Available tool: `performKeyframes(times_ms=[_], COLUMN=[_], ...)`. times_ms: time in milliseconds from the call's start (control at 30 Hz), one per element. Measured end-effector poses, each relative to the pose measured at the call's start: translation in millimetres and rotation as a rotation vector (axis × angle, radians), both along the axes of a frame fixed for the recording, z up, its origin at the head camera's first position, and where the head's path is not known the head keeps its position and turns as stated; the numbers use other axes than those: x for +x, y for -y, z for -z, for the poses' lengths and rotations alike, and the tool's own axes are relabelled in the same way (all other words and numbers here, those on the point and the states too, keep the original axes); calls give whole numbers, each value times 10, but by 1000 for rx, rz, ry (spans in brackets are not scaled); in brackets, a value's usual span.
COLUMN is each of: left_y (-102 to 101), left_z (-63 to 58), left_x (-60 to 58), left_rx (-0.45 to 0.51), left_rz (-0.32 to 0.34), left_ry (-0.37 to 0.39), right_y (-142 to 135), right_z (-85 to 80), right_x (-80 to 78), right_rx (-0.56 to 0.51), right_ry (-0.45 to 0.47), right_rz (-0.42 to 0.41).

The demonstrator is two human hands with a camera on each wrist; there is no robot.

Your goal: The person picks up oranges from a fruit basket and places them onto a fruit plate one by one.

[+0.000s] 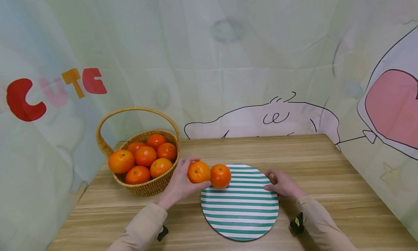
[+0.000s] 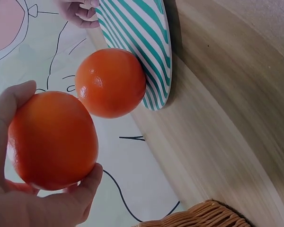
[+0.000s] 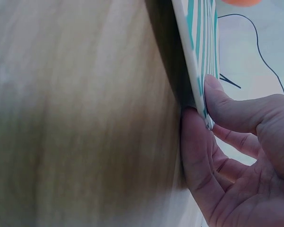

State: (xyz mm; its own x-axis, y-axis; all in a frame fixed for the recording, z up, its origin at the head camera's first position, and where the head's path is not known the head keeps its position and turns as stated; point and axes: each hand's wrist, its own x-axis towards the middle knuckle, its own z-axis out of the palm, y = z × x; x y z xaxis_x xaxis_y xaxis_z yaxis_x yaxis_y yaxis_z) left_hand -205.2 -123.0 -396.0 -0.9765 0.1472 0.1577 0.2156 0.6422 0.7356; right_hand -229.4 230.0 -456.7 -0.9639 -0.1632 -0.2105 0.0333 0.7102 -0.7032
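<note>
My left hand (image 1: pixel 181 183) grips an orange (image 1: pixel 199 172) between thumb and fingers, above the left edge of a round board with green and white stripes (image 1: pixel 241 211). A second orange (image 1: pixel 220 176) sits on the board's upper left part, right beside the held one. In the left wrist view the held orange (image 2: pixel 54 142) appears large and smooth, with fingers around it. At the board's right edge my right hand (image 1: pixel 283 183) pinches the rim. The right wrist view shows the thumb (image 3: pixel 227 106) on the striped top and a finger (image 3: pixel 196 146) under the edge.
A wicker basket (image 1: pixel 147 188) with a tall arched handle (image 1: pixel 138 108) stands at the left, holding several oranges (image 1: pixel 145 156). Everything rests on a wood-grain table (image 1: pixel 326 178). A printed curtain (image 1: pixel 202 62) hangs along the back and sides.
</note>
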Motion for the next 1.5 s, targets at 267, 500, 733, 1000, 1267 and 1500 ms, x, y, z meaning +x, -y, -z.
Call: performKeyframes(times_ms=[267,500,733,1000,1267,1500], left_y=[-41,-73,-82,-82,-97,-124], left_z=[44,100,164,244,277,291], left_x=[51,87,106,110,111,98], left_rx=[-26,-90,-106,-107,-124,-116], left_rz=[43,98,160,225,262,275], left_ry=[44,86,127,166,158,162], right_y=[-5,-6,-2,-1,1,4], right_z=[22,18,14,21,14,9], right_x=[-8,-10,-8,0,-6,-1], right_rx=[-4,2,6,-2,6,6], right_ry=[2,-2,-5,-3,-3,-3], right_rz=[4,-1,-2,-4,3,7])
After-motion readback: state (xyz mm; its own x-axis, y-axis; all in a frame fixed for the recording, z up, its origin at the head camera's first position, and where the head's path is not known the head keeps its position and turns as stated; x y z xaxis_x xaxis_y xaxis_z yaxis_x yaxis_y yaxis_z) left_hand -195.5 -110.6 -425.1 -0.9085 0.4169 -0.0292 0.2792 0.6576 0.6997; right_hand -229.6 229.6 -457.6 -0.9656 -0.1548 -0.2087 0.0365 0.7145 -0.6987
